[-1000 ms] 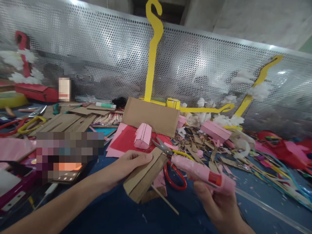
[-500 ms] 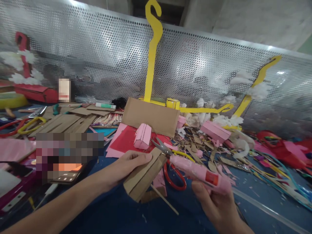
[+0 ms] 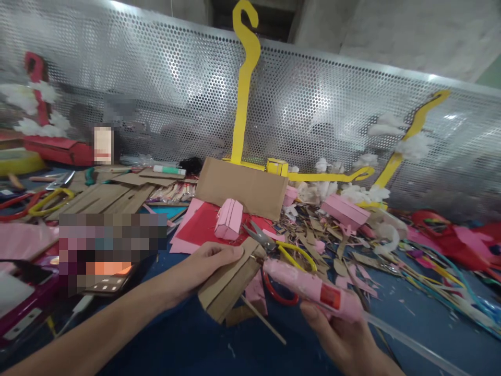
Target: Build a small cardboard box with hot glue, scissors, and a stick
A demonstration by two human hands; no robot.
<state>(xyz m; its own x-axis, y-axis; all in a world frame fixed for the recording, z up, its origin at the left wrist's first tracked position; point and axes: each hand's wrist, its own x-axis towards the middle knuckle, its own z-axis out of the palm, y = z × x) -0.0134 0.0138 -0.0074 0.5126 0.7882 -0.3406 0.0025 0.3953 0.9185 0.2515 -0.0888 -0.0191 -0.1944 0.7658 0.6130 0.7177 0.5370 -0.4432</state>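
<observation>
My left hand is closed around a folded piece of brown cardboard, thumb on its upper face. In my right hand is a pink glue gun with a red switch, and a clear glue stick trails from its back end. The gun's tip meets the cardboard's upper right edge, as far as I can see. Behind the gun lie scissors with a yellow and a red handle, partly hidden by it. A thin wooden stick and pink paper lie beneath the cardboard.
A small pink box sits on red paper before a leaning cardboard sheet. Yellow hooked shapes stand against the perforated metal panel. Cardboard scraps are piled at right. A phone lies at left.
My right hand has brought the glue gun slightly left, its tip now against the cardboard's edge. More of the scissors' yellow handle shows. My left hand and the cardboard have hardly moved.
</observation>
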